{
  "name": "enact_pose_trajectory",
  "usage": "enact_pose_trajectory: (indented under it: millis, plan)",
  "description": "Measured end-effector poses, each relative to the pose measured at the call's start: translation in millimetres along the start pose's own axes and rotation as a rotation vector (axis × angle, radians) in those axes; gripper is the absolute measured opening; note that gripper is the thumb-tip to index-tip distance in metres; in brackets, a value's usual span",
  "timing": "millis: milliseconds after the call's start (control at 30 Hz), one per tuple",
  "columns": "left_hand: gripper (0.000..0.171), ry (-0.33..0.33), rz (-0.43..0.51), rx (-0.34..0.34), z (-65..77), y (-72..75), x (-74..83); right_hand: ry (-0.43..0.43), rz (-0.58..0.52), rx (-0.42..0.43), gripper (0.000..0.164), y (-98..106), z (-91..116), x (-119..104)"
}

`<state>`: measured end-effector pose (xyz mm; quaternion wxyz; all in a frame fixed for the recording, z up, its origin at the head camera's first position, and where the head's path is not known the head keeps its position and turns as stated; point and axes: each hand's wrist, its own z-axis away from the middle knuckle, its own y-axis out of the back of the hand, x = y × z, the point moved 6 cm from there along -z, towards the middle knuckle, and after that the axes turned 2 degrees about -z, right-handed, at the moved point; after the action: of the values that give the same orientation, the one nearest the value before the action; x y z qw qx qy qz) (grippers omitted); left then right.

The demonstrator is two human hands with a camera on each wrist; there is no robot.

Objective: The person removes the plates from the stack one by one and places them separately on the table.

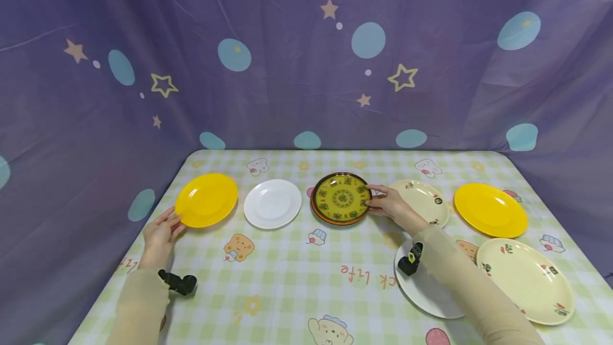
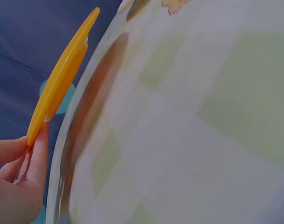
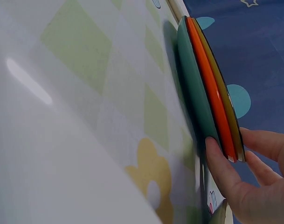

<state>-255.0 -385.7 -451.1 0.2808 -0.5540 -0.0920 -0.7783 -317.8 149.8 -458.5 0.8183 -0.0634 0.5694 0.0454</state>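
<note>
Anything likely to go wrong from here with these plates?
Left hand holds the left yellow plate by one edge; it may tip or slip. Right hand pinches the plate stack at one side, so layers might slide. Right sleeve crosses over the nearer white plate; a lowered arm could nudge it.

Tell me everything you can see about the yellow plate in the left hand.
The yellow plate is round, glossy and plain, seemingly plastic, with a wide rim, shallow centre and narrower base. It is face up and empty, left of a white plate. The left hand pinches its near-left rim, and the left wrist view shows it raised off the tablecloth.
</note>
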Motion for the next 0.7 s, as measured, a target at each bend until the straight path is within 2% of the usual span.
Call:
enact_pose_trajectory:
  millis: [267,467,700]
  plan:
    - [0.057,0.019,-0.080,-0.017,-6.1,4.6,-0.8,0.014,-0.048,-0.026,0.057,-0.7,1.1,-0.4]
    - [0.054,-0.023,-0.154,-0.001,-11.6,9.0,-5.8,0.027,-0.050,-0.037,0.057,-0.3,2.5,-1.2]
    - [0.056,0.007,-0.160,-0.026,-9.0,5.4,-5.0,0.004,-0.039,-0.014,0.056,-0.4,1.2,-0.3]
